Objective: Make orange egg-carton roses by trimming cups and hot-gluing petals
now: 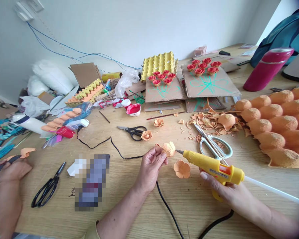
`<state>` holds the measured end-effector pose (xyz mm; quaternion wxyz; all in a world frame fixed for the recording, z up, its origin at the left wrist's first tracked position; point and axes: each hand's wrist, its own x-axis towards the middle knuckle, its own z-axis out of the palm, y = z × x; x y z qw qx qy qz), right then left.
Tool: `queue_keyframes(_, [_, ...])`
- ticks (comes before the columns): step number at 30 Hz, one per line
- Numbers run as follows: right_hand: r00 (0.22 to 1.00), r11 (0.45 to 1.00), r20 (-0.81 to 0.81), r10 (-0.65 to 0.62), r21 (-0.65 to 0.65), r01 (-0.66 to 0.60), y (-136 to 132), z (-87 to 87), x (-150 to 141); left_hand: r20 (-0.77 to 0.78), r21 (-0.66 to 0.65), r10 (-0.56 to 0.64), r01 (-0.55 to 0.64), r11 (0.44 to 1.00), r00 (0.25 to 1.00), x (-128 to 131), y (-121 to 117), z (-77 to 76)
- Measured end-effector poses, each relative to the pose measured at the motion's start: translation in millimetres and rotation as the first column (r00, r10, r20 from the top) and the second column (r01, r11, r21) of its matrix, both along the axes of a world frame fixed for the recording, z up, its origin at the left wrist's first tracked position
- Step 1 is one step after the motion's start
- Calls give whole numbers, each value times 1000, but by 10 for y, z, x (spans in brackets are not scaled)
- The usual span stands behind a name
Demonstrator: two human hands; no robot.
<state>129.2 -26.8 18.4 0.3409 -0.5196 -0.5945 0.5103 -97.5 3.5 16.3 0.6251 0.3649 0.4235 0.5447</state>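
Observation:
My left hand (153,164) pinches a small orange egg-carton flower (168,149) between thumb and fingers, above the table. Wrapped round the handle of a yellow hot glue gun (211,166) is my right hand (221,189). The gun's metal nozzle points left and meets or nearly meets the flower's edge; I cannot tell which. A white glue stick (276,191) sticks out of its back. Just below the nozzle lies a flat five-petal orange piece (181,169). Two rolled orange flowers, one (159,122) behind the other (147,135), rest farther back.
Black-handled scissors (133,131), white-handled scissors (213,142) and black shears (48,187) lie around. Orange egg tray (276,122) and scraps (204,122) are at right. Red flowers stand on cardboard (209,83). A power cord (169,212) crosses the table. Another person's hand (16,169) holds carton and a dark tool.

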Motion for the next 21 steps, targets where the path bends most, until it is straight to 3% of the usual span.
queue_keyframes(21, [999, 998, -43, -25, -53, 23, -9, 46, -49, -224, 203, -25, 72, 976, 974, -75, 27, -134])
